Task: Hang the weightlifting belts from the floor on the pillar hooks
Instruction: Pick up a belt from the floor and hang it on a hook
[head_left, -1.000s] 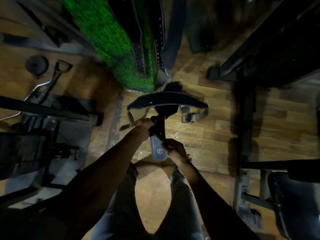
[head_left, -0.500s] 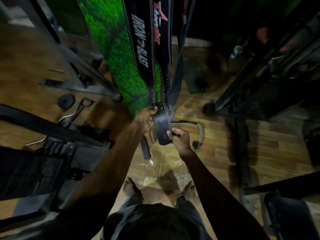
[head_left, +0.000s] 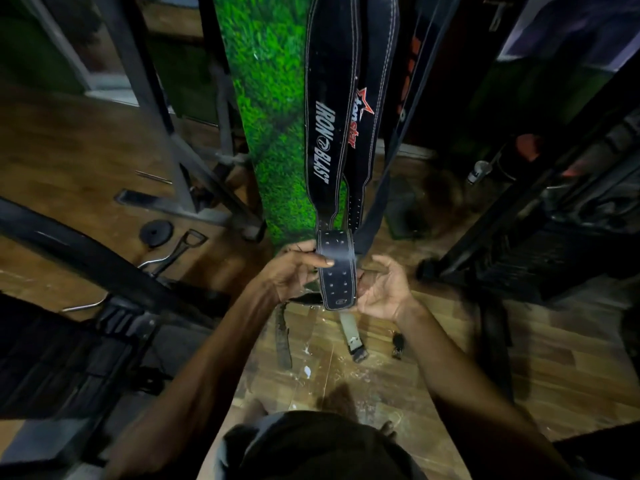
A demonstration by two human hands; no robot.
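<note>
left hand (head_left: 294, 271) grip pinching the belt's perforated strap end (head_left: 336, 271), right hand (head_left: 384, 289) grip open, fingers loosely beside strap

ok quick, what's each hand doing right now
Left hand: pinching the perforated end of the belt, thumb across its front.
Right hand: palm up, fingers loosely curled beside the belt's right edge; whether it grips cannot be told.

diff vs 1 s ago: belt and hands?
The belt has come up from near the floor to the bottom of the hung belts. The left hand still pinches its edge; the right hand has opened beside it. The grass-covered pillar is unchanged.
</note>
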